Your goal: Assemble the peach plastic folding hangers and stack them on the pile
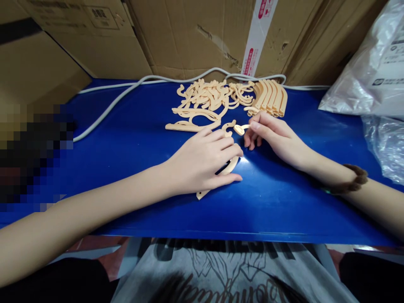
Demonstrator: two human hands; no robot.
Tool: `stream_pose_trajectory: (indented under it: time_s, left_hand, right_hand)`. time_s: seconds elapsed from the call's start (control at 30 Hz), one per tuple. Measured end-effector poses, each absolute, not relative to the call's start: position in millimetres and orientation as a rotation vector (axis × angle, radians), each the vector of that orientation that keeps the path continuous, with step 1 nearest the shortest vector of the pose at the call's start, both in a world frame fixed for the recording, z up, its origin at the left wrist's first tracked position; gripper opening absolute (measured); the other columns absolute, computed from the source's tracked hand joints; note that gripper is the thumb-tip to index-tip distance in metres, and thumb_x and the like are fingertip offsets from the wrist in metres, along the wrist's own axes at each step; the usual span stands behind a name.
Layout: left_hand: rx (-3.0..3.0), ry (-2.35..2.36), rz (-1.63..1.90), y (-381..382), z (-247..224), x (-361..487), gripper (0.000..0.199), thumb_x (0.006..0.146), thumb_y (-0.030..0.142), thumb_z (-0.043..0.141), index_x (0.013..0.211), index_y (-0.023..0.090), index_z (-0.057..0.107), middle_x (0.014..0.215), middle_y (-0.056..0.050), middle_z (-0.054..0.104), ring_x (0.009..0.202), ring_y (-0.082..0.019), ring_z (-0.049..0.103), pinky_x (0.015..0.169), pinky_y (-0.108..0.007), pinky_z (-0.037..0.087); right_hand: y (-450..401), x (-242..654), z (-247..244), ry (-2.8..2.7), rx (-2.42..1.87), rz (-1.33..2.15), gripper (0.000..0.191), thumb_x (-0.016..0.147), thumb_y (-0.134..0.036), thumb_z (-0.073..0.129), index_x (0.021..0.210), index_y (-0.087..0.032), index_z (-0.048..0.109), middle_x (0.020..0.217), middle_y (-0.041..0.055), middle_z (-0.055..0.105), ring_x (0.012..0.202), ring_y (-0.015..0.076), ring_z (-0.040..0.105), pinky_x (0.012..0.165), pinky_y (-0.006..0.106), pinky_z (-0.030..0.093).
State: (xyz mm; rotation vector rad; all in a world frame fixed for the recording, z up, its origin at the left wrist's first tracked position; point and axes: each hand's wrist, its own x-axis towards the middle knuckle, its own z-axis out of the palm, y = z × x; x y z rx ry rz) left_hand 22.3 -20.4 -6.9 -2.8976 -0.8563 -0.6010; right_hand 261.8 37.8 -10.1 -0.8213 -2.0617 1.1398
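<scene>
My right hand (268, 134) pinches a small beige plastic hook (240, 129) by its thin stem, its oval flat end pointing left. My left hand (208, 158) is spread low over a curved beige hanger arm (230, 167), thumb apart from the fingers. Part of that arm is hidden beneath the palm, and a pointed end with a hole sticks out below the thumb. Just beyond the left fingertips lies another beige hook (229, 125). Long beige hanger arms (179, 126) lie to the left of it.
A heap of loose beige hooks and curved pieces (205, 94) sits at the back of the blue table (132, 164). Beside it is a row of nested curved arms (269, 99). A grey cable (110, 105), cardboard boxes (189, 38) and a plastic bag (362, 71) border the table.
</scene>
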Motion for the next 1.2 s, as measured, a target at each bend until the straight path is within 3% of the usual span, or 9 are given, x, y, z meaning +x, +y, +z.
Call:
stream_pose_trajectory:
  time_s: [0.1, 0.2, 0.43, 0.73, 0.93, 1.03, 1.2]
  left_hand:
    - [-2.966, -0.910, -0.598, -24.7, -4.6, 24.2, 0.023, 0.101, 0.029, 0.063, 0.117, 0.015, 0.069, 0.104, -0.005, 0.076, 0.095, -0.024, 0.065, 0.086, -0.038, 0.044]
    - [-3.023, -0.970, -0.603, -25.9, -3.9, 24.5, 0.024, 0.098, 0.018, 0.060, 0.120, 0.016, 0.067, 0.098, -0.003, 0.075, 0.089, -0.021, 0.066, 0.081, -0.034, 0.045]
    - [-2.820, -0.859, -0.746, -19.3, -10.1, 19.9, 0.024, 0.102, 0.014, 0.052, 0.121, 0.012, 0.066, 0.108, -0.010, 0.073, 0.101, -0.024, 0.069, 0.092, -0.035, 0.054]
    - [-2.667, -0.956, -0.810, -10.1, -9.2, 10.3, 0.022, 0.098, 0.010, 0.053, 0.117, 0.013, 0.061, 0.110, -0.011, 0.071, 0.095, -0.021, 0.071, 0.082, -0.030, 0.056]
    - [-2.590, -1.029, -0.776, -15.8, -4.8, 10.1, 0.018, 0.096, 0.015, 0.053, 0.110, 0.014, 0.063, 0.107, -0.009, 0.072, 0.069, -0.015, 0.065, 0.054, -0.025, 0.041]
    - [-2.562, -1.032, -0.746, -16.1, -4.6, 10.6, 0.016, 0.099, 0.022, 0.051, 0.099, 0.014, 0.065, 0.096, -0.008, 0.072, 0.059, -0.013, 0.059, 0.049, -0.027, 0.034]
    - [-2.557, -1.043, -0.652, -14.9, -5.2, 10.8, 0.029, 0.104, 0.032, 0.044, 0.091, 0.018, 0.067, 0.084, -0.004, 0.070, 0.056, -0.014, 0.056, 0.049, -0.028, 0.028]
  right_hand:
    - [38.3, 261.1, -9.9, -2.041, -0.818, 1.183, 0.037, 0.104, -0.055, 0.060, 0.087, -0.022, 0.057, 0.078, -0.0015, 0.071, 0.068, 0.0108, 0.063, 0.064, 0.025, 0.049]
    - [39.0, 261.6, -10.8, -2.014, -0.824, 1.213, 0.036, 0.103, -0.055, 0.061, 0.089, -0.022, 0.056, 0.078, -0.0017, 0.071, 0.068, 0.0108, 0.064, 0.063, 0.025, 0.049]
    - [41.2, 262.6, -13.5, -1.950, -0.860, 1.190, 0.031, 0.102, -0.055, 0.062, 0.096, -0.027, 0.051, 0.078, -0.0054, 0.070, 0.064, 0.0124, 0.064, 0.059, 0.027, 0.049]
    - [41.2, 263.3, -12.4, -1.947, -0.856, 1.216, 0.031, 0.101, -0.054, 0.065, 0.096, -0.027, 0.051, 0.079, -0.0048, 0.072, 0.063, 0.0115, 0.066, 0.058, 0.025, 0.049]
    - [39.8, 263.0, -10.3, -1.942, -0.868, 1.220, 0.038, 0.103, -0.060, 0.059, 0.090, -0.024, 0.055, 0.080, -0.0022, 0.073, 0.065, 0.0102, 0.065, 0.061, 0.023, 0.049]
    - [40.5, 262.3, -9.3, -2.006, -0.843, 1.205, 0.044, 0.102, -0.061, 0.059, 0.083, -0.022, 0.059, 0.076, -0.0010, 0.071, 0.064, 0.0100, 0.063, 0.062, 0.023, 0.049]
    - [41.7, 261.8, -9.4, -2.009, -0.822, 1.231, 0.043, 0.099, -0.061, 0.064, 0.084, -0.021, 0.061, 0.076, -0.0006, 0.070, 0.063, 0.0095, 0.061, 0.060, 0.023, 0.048]
